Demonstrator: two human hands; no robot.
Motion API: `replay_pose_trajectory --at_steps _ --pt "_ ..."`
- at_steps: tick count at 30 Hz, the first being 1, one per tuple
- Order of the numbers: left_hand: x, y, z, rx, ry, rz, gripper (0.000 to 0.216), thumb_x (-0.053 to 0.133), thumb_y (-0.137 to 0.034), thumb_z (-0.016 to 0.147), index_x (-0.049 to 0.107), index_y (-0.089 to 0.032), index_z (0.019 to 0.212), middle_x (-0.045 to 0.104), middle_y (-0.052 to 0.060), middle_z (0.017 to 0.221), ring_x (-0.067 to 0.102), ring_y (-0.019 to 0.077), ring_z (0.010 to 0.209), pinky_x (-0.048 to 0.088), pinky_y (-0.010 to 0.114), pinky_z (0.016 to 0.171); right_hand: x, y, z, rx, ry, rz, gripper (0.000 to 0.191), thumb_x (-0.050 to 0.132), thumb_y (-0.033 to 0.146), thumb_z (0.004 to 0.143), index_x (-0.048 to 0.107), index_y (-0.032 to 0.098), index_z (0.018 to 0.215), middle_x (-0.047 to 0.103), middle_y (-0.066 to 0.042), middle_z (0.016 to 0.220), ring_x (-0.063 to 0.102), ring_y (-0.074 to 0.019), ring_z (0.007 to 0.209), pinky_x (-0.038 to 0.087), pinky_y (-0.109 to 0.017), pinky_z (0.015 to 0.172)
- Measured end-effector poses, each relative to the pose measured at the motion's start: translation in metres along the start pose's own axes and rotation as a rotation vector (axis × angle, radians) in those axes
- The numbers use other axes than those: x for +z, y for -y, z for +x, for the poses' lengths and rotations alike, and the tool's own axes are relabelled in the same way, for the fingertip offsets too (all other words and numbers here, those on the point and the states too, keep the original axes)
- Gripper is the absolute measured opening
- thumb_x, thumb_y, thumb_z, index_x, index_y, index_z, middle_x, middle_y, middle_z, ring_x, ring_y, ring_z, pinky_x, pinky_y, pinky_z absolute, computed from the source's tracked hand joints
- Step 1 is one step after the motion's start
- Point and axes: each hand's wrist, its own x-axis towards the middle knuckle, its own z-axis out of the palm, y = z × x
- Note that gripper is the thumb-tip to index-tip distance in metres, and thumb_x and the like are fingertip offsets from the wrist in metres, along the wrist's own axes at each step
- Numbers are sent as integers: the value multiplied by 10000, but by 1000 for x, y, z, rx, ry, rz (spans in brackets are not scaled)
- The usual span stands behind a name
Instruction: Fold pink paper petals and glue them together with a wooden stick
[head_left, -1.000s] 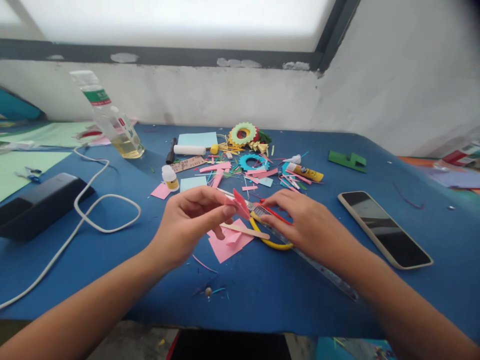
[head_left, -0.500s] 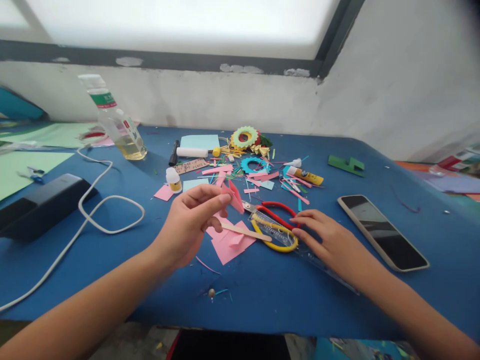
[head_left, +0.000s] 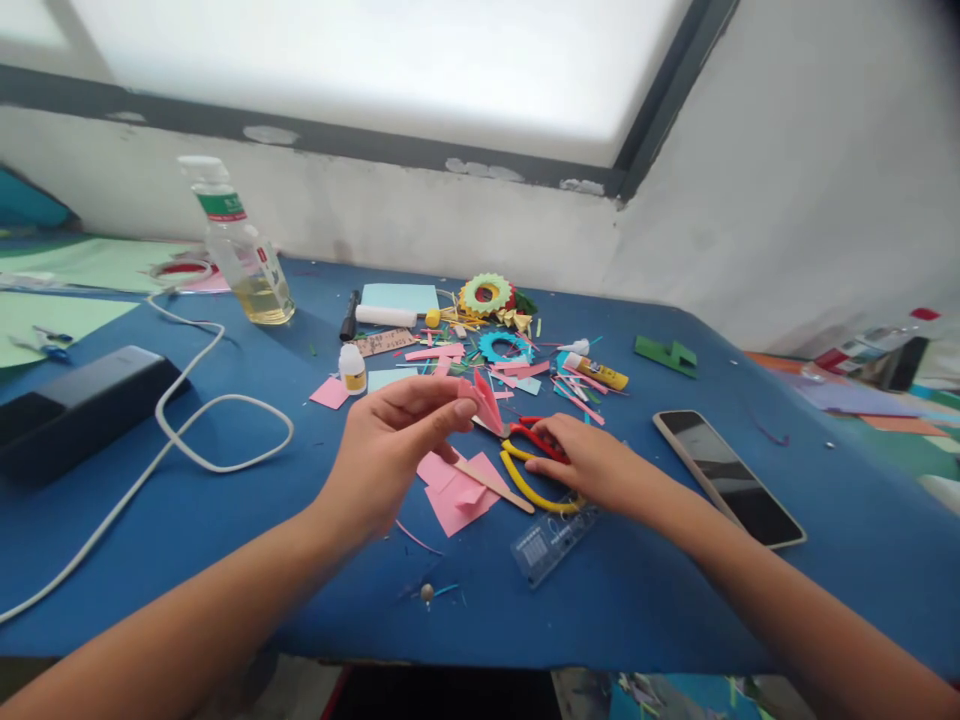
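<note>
My left hand [head_left: 390,445] is raised over the blue table [head_left: 225,520] and pinches a folded pink paper piece [head_left: 486,400] between thumb and fingers. My right hand [head_left: 592,465] rests on the red-and-yellow scissors [head_left: 534,470], its fingers curled over the handles. A clear plastic ruler [head_left: 551,540] lies just in front of that hand. Pink paper sheets [head_left: 457,490] and a wooden stick [head_left: 495,482] lie under my left fingertips.
A phone [head_left: 727,478] lies to the right. A black box [head_left: 71,405] with a white cable [head_left: 187,440] sits at the left, a bottle [head_left: 240,250] behind. Paper scraps, paper rings [head_left: 487,293], glue tubes [head_left: 600,370] and a small bottle [head_left: 352,367] crowd the middle.
My right hand slid the ruler off the scissors toward me, then moved back left onto the scissor handles. My left hand kept holding the pink piece.
</note>
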Motion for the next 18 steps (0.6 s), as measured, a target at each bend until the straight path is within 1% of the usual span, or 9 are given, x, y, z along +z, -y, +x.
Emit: replay_pose_trajectory --at_steps 2,5,8,10,12,14,16,18 --pt "0 -1 -1 -16 20 -43 66 752 -213 675 711 -193 722 682 0 659 602 92 612 470 132 447 3 2 -2 8 -16 -10 193 581 336 807 603 163 890 634 -72 835 594 -178 700 443 -282 615" --pt "0 -3 -1 -58 38 -114 55 755 -202 665 715 -190 700 684 -5 673 586 77 599 466 119 441 11 3 -3 29 -78 -7 235 525 306 820 581 156 992 642 -110 942 618 -223 808 463 -327 697" --pt "0 -4 -3 -86 60 -172 55 760 -203 655 719 -184 686 667 -17 647 564 61 550 472 115 436 17 0 3 64 -196 25 337 473 340 824 536 140 1087 621 -156 1056 606 -274 926 465 -380 760" --pt "-1 -5 -3 -89 75 -193 42 755 -201 662 720 -187 680 663 -25 635 548 48 520 474 108 434 14 -3 7 91 -298 63 383 461 395 822 514 138 1101 607 -164 1079 594 -285 948 466 -388 763" --pt "-1 -5 -4 -86 84 -192 25 745 -196 678 719 -194 678 668 -29 638 539 40 508 475 99 433 7 -7 10 118 -396 105 390 467 458 816 513 146 1047 622 -144 980 605 -269 854 475 -369 691" --pt "-1 -5 -6 -77 92 -175 24 733 -190 693 718 -200 678 678 -30 648 540 38 514 479 94 440 -1 -10 11 126 -470 152 371 472 501 814 499 166 972 615 -87 811 594 -220 692 467 -327 587" --pt "-1 -6 -7 -46 111 -145 30 718 -179 711 720 -202 692 698 -19 680 550 40 530 485 92 453 -8 -12 9 110 -525 197 335 455 511 824 456 192 926 568 -23 684 541 -163 550 439 -282 499" --pt "1 -6 -8 0 133 -106 54 703 -161 726 719 -203 697 716 -6 712 570 49 554 491 97 468 -12 -13 3 68 -571 220 311 451 517 822 413 216 890 523 16 633 485 -129 478 412 -255 450"
